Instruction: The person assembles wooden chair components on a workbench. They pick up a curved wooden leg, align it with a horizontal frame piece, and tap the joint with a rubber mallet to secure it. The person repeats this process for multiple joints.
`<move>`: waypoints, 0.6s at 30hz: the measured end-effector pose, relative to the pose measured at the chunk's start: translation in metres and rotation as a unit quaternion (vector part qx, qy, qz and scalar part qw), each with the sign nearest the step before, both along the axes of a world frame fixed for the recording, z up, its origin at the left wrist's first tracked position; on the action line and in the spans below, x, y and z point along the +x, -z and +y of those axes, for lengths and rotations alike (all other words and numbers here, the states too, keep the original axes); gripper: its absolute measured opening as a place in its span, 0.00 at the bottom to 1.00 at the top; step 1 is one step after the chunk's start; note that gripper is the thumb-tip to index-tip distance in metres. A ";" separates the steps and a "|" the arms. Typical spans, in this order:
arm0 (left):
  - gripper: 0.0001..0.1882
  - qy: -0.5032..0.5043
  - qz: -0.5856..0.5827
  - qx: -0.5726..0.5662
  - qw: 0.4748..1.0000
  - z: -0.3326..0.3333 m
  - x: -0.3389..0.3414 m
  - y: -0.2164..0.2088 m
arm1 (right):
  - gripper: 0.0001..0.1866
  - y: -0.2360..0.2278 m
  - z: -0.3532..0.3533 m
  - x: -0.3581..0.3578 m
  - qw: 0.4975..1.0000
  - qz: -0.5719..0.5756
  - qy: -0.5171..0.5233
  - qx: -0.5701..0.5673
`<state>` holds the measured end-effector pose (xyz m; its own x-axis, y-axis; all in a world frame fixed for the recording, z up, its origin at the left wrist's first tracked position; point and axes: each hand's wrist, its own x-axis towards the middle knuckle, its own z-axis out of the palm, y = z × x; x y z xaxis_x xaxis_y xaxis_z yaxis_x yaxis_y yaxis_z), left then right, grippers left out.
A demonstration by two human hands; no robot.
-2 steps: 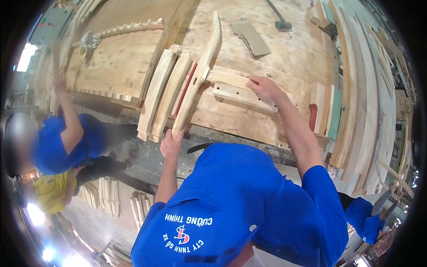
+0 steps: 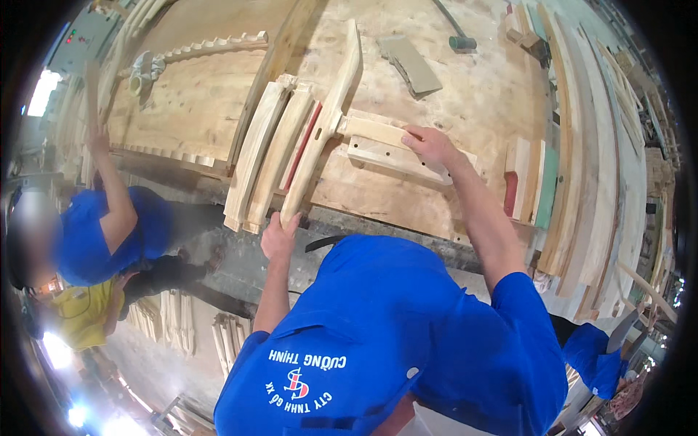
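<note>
Curved wooden bar (image 2: 331,116), lower end within the left hand (image 2: 278,238).

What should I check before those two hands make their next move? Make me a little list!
1. Left hand has its grip on the near end of the long curved wooden piece: ok.
2. Right hand has its grip on the short board: ok.
3. Joint between board and curved piece fully tight: cannot tell, too small to see.
4. Space beside the board free: not ok, a block with holes lies right alongside.
5. Mallet away from both hands: ok, it lies farther up the tabletop.
</note>
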<state>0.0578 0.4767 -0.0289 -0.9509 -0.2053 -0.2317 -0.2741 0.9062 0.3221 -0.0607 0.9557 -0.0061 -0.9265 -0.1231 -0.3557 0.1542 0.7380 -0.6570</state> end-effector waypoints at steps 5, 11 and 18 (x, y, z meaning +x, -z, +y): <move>0.33 0.005 0.023 -0.032 0.999 0.000 0.001 0.004 | 0.29 -0.005 0.002 -0.005 1.000 0.001 -0.010 -0.023; 0.32 0.011 0.006 -0.024 1.000 0.005 -0.002 -0.003 | 0.29 -0.013 -0.018 -0.002 0.996 0.048 -0.018 0.070; 0.26 0.076 -0.072 0.112 0.988 0.033 -0.014 -0.117 | 0.33 0.015 -0.047 0.058 0.919 0.319 -0.010 0.232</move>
<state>0.0441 0.5096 0.0880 -0.9208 0.0091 -0.3900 -0.1981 0.8504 0.4874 -0.0022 0.9082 -0.0210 -0.9639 -0.1146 0.2404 -0.1699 0.9598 -0.2235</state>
